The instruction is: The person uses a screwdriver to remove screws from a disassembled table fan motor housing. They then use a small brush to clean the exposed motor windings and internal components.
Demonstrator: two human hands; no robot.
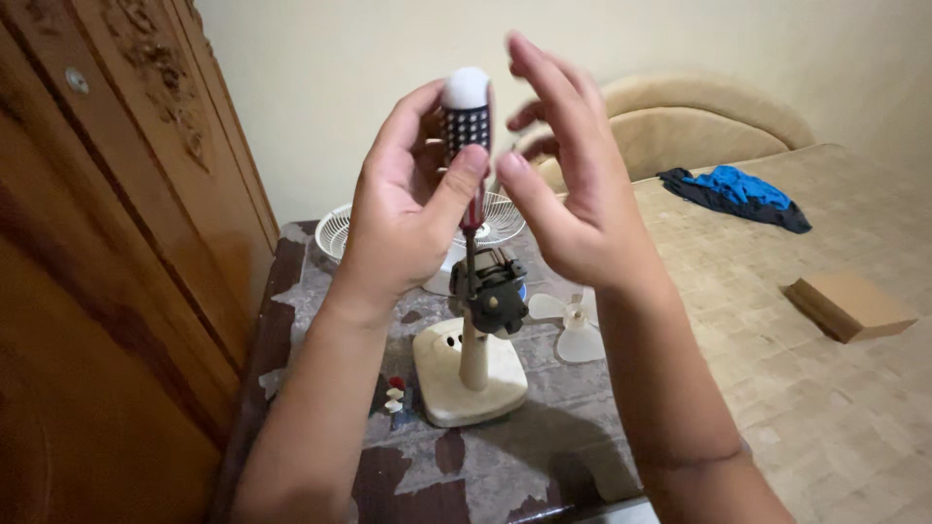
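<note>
Left hand: I see my left hand (413,199) raised in front of me, fingers curled round the handle of a screwdriver (467,136), thumb pressed on its dotted black grip.
Right hand: my right hand (568,184) is open with the fingers stretched up, palm turned toward the handle and just beside it; I cannot tell whether it touches, and it grips nothing.
Screwdriver: upright, white rounded cap on top, red shaft section below the grip, metal shaft running down to the fan motor (493,289).
Fan motor: dark, bare, on a cream post rising from a cream square base (471,374), near the middle of the table (456,466).
Table: worn, peeling top; a white fan grille (342,231) lies at the far side, a pale fan blade (573,325) just right of the motor, small red and white bits (394,393) left of the base.
Bed: to the right, with a blue cloth (738,192) far off and a brown box (849,304) nearer.
Left edge: a carved wooden door (107,252).
</note>
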